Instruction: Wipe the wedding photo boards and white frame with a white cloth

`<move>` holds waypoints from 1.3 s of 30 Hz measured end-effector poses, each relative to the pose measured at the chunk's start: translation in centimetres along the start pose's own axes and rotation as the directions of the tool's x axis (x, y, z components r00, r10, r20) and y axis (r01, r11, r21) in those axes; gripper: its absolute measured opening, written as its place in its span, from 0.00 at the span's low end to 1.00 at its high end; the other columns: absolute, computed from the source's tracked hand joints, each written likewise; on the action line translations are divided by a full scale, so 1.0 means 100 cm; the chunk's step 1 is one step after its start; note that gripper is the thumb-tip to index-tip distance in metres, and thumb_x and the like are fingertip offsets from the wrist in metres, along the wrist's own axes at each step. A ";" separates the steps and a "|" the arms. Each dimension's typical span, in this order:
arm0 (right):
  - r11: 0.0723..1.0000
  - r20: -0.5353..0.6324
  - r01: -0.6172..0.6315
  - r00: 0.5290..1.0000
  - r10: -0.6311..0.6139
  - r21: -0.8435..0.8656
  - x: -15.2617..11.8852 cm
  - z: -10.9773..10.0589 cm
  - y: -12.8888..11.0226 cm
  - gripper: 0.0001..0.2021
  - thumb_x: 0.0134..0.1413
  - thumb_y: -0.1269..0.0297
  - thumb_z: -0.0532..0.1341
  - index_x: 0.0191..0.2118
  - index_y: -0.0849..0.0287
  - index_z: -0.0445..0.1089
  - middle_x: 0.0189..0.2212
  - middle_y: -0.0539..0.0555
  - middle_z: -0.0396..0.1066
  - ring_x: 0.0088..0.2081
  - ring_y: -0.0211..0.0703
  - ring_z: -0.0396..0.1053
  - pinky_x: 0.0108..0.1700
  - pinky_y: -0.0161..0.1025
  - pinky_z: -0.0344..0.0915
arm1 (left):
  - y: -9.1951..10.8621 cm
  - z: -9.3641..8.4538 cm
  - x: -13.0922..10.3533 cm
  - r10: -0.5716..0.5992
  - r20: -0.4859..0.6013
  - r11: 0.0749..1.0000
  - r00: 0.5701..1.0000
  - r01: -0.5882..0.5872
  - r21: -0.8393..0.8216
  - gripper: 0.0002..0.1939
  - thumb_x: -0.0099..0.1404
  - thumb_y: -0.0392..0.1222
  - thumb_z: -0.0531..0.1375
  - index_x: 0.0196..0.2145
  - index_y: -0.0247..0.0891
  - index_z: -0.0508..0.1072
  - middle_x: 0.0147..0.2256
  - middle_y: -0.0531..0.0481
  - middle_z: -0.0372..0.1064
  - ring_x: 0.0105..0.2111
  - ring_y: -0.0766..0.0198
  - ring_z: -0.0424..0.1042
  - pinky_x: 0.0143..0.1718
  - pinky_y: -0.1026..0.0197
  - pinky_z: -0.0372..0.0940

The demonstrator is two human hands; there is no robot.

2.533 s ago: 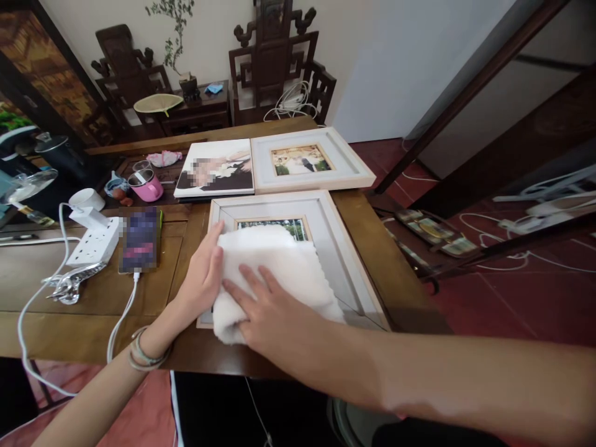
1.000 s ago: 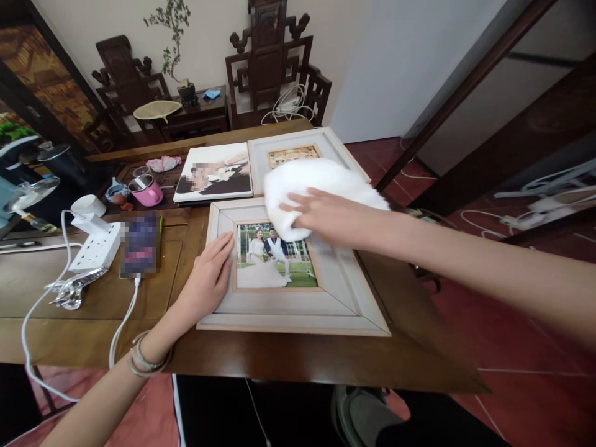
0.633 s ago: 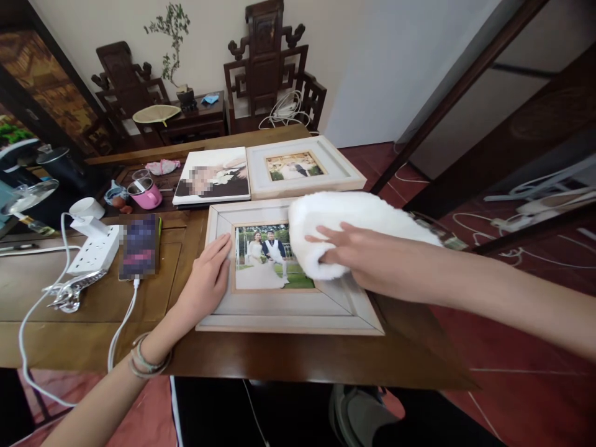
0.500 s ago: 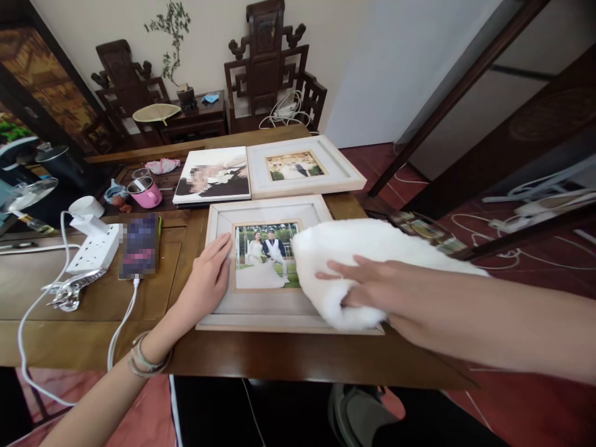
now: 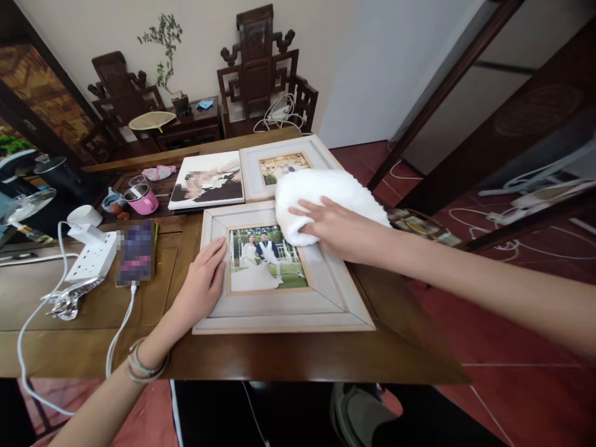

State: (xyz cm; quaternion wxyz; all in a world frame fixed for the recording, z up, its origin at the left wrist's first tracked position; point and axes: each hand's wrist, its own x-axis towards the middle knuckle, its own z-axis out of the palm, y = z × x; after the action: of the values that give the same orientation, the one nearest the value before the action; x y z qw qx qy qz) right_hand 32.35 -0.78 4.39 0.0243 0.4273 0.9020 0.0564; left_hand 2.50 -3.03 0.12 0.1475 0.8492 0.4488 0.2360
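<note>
A pale wooden picture frame [image 5: 274, 305] with a wedding photo [image 5: 267, 264] in its middle lies flat on the table. My left hand [image 5: 208, 273] rests over its left side, fingers stretched out, holding nothing. My right hand [image 5: 326, 225] presses a fluffy white cloth [image 5: 338, 189] onto the upper right of this frame. Some of the cloth is gathered under the fingers, and it hides the frame's top right corner. Behind, the cloth also overlaps a second pale photo frame [image 5: 254, 152], with a white-edged photo panel [image 5: 209, 180] to the left of that one.
On the left of the wooden table [image 5: 279, 357] are a phone [image 5: 136, 251] on a charging cable, a white power strip [image 5: 93, 256], a pink cup [image 5: 142, 200] and a glass lid. Dark carved chairs [image 5: 256, 68] stand beyond. Cables lie on the red floor at right.
My right hand and the cloth have moved up and left, from the frame's right side to its upper right corner. My left hand stays on the frame's left side.
</note>
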 end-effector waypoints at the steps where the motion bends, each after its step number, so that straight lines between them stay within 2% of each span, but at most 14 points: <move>1: 1.000 -0.001 0.000 1.000 0.000 0.003 -0.004 -0.001 -0.005 0.24 0.37 0.85 0.52 0.42 0.67 0.73 0.60 0.68 0.58 0.63 0.63 0.51 0.57 0.64 0.54 | 0.000 0.000 0.000 0.001 -0.005 1.000 1.000 -0.001 -0.001 0.22 0.70 0.41 0.47 0.60 0.36 0.62 0.61 0.39 0.58 0.62 0.52 0.56 0.62 0.42 0.53; 6: 0.991 0.028 0.043 0.998 -0.047 0.130 -0.049 -0.013 -0.043 0.21 0.37 0.83 0.53 0.38 0.62 0.74 0.58 0.65 0.62 0.62 0.57 0.54 0.57 0.59 0.57 | 0.001 0.000 0.001 -0.010 -0.004 1.000 1.000 0.010 0.008 0.22 0.70 0.41 0.47 0.58 0.31 0.64 0.61 0.36 0.58 0.62 0.53 0.56 0.62 0.45 0.53; 9: 0.969 -0.066 0.102 0.994 -0.090 0.224 -0.083 -0.019 -0.066 0.19 0.39 0.78 0.53 0.35 0.54 0.74 0.57 0.57 0.66 0.60 0.52 0.58 0.58 0.52 0.59 | 0.002 0.000 0.001 -0.006 -0.001 1.000 1.000 0.006 0.014 0.22 0.70 0.40 0.47 0.59 0.32 0.64 0.61 0.37 0.58 0.62 0.52 0.56 0.62 0.44 0.53; 12: 0.951 -0.136 0.125 0.987 -0.089 0.283 -0.100 -0.023 -0.075 0.19 0.37 0.78 0.54 0.32 0.47 0.73 0.54 0.48 0.69 0.56 0.47 0.64 0.56 0.42 0.63 | 0.002 -0.001 0.001 -0.004 0.002 1.000 1.000 0.004 0.019 0.22 0.70 0.40 0.47 0.59 0.33 0.64 0.61 0.38 0.58 0.62 0.52 0.57 0.62 0.44 0.53; 14: 0.951 -0.097 0.088 0.993 -0.062 0.298 -0.097 -0.022 -0.071 0.22 0.36 0.81 0.52 0.33 0.46 0.73 0.53 0.46 0.69 0.53 0.47 0.68 0.52 0.40 0.66 | 0.002 -0.001 0.001 0.000 0.010 1.000 1.000 -0.001 0.022 0.22 0.70 0.40 0.47 0.59 0.33 0.64 0.61 0.38 0.58 0.62 0.53 0.56 0.63 0.45 0.53; 17: 0.968 -0.004 -0.012 1.000 0.013 0.251 -0.071 -0.014 -0.051 0.25 0.36 0.83 0.51 0.35 0.50 0.74 0.56 0.49 0.67 0.52 0.51 0.69 0.49 0.46 0.69 | 0.001 -0.002 0.002 0.012 0.017 1.000 1.000 -0.012 0.023 0.22 0.70 0.40 0.47 0.59 0.32 0.63 0.61 0.37 0.58 0.62 0.53 0.56 0.63 0.45 0.52; 22: 0.996 -0.028 -0.086 0.996 0.087 0.031 -0.022 0.002 -0.014 0.26 0.38 0.85 0.51 0.44 0.63 0.74 0.62 0.64 0.57 0.63 0.60 0.51 0.56 0.59 0.60 | 0.001 -0.002 0.002 0.017 0.006 1.000 1.000 -0.017 0.015 0.22 0.70 0.40 0.47 0.59 0.35 0.64 0.61 0.38 0.59 0.62 0.53 0.56 0.62 0.44 0.53; 25: 0.996 -0.016 -0.076 0.997 0.076 -0.055 -0.016 0.005 -0.014 0.23 0.40 0.85 0.53 0.44 0.69 0.74 0.62 0.69 0.55 0.63 0.65 0.49 0.57 0.63 0.56 | 0.002 -0.001 0.001 -0.009 -0.001 1.000 1.000 0.009 -0.004 0.22 0.70 0.40 0.47 0.59 0.36 0.64 0.61 0.39 0.59 0.62 0.53 0.56 0.62 0.44 0.53; 28: 0.996 -0.037 -0.058 0.998 0.056 -0.062 -0.031 0.004 -0.037 0.18 0.42 0.82 0.56 0.40 0.68 0.76 0.60 0.70 0.57 0.62 0.67 0.53 0.57 0.63 0.54 | 0.003 -0.001 0.001 -0.023 0.004 1.000 1.000 0.023 -0.012 0.22 0.70 0.41 0.48 0.59 0.35 0.63 0.61 0.38 0.58 0.62 0.52 0.56 0.62 0.44 0.52; 31: 0.998 -0.087 -0.056 0.995 0.054 -0.018 -0.060 0.002 -0.070 0.11 0.45 0.76 0.58 0.34 0.61 0.77 0.58 0.68 0.62 0.59 0.68 0.57 0.54 0.63 0.58 | 0.002 -0.001 0.001 -0.013 0.001 1.000 1.000 0.013 -0.004 0.22 0.70 0.41 0.47 0.59 0.34 0.63 0.61 0.38 0.58 0.62 0.53 0.56 0.63 0.44 0.52; 33: 0.999 -0.122 -0.027 0.992 0.031 0.035 -0.081 -0.002 -0.090 0.08 0.45 0.71 0.60 0.30 0.56 0.76 0.55 0.65 0.67 0.56 0.65 0.62 0.51 0.59 0.62 | 0.002 0.000 0.001 -0.016 -0.002 1.000 1.000 0.016 -0.002 0.22 0.70 0.41 0.48 0.59 0.33 0.63 0.61 0.38 0.58 0.62 0.53 0.56 0.63 0.45 0.52; 35: 0.993 -0.156 0.015 0.988 0.003 0.115 -0.097 -0.007 -0.106 0.08 0.44 0.69 0.60 0.30 0.52 0.76 0.53 0.61 0.70 0.53 0.59 0.65 0.48 0.53 0.65 | 0.001 0.000 0.001 -0.021 0.000 1.000 1.000 0.021 -0.002 0.22 0.70 0.41 0.48 0.59 0.31 0.64 0.61 0.37 0.58 0.62 0.52 0.56 0.63 0.46 0.52; 37: 0.973 -0.125 0.037 0.992 -0.008 0.229 -0.105 -0.012 -0.117 0.11 0.43 0.69 0.61 0.34 0.49 0.76 0.54 0.56 0.69 0.54 0.54 0.66 0.49 0.48 0.66 | 0.001 0.000 0.001 -0.015 0.001 1.000 1.000 0.015 0.005 0.23 0.70 0.40 0.48 0.58 0.29 0.63 0.61 0.36 0.58 0.62 0.53 0.56 0.63 0.47 0.52; 39: 0.938 -0.052 -0.032 0.997 0.054 0.346 -0.103 -0.016 -0.120 0.13 0.40 0.71 0.62 0.35 0.48 0.76 0.55 0.52 0.68 0.54 0.52 0.66 0.51 0.45 0.66 | 0.001 0.000 0.001 0.003 0.003 1.000 1.000 -0.004 0.021 0.23 0.70 0.40 0.47 0.58 0.29 0.63 0.61 0.36 0.58 0.62 0.53 0.56 0.63 0.47 0.52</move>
State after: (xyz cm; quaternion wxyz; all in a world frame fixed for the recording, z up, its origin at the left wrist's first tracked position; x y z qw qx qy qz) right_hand 29.51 -16.45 4.42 -0.0795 0.4426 0.8887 -0.0893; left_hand 2.61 -3.02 0.20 0.1388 0.8518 0.4495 0.2305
